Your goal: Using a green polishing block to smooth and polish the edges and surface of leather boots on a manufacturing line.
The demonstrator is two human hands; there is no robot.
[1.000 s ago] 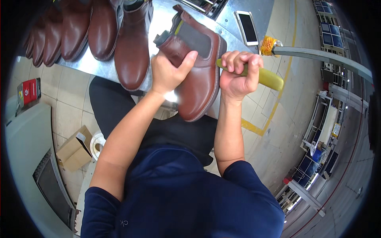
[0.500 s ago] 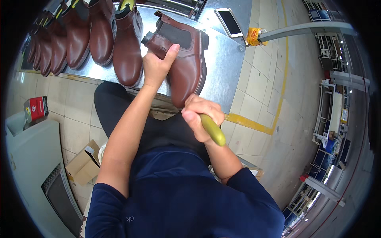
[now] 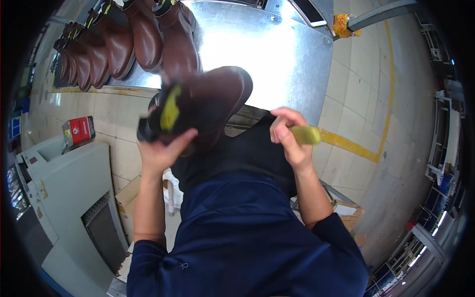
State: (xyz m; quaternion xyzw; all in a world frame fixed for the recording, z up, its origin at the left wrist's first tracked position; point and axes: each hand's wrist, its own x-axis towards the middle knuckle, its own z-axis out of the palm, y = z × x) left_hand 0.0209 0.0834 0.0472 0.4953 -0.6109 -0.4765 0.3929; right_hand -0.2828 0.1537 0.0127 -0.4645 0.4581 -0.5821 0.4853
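Observation:
A brown ankle boot (image 3: 217, 94) is held up in front of my lap, its toe pointing up and to the right. My left hand (image 3: 163, 153) grips it by the shaft, where a yellow-green patch shows at the opening; the boot is somewhat blurred. To its right, apart from the boot, my right hand (image 3: 291, 133) is closed round a tool with a rounded yellow-green handle (image 3: 308, 135). The tool's working end is hidden, so its kind is unclear. A row of similar brown boots (image 3: 147, 39) stands on the metal table (image 3: 292, 64) beyond my left hand.
A phone (image 3: 309, 12) lies near the table's far right corner, close to an orange-wrapped post (image 3: 342, 25). On my left stands a pale green machine cabinet (image 3: 74, 183) with a red box (image 3: 78, 131) on it. A yellow line (image 3: 349, 145) runs across the tiled floor.
The boot has come off the table, lifted and swung left toward my lap by my left hand. My right hand has parted from its toe, still holding the tool. The view has shifted.

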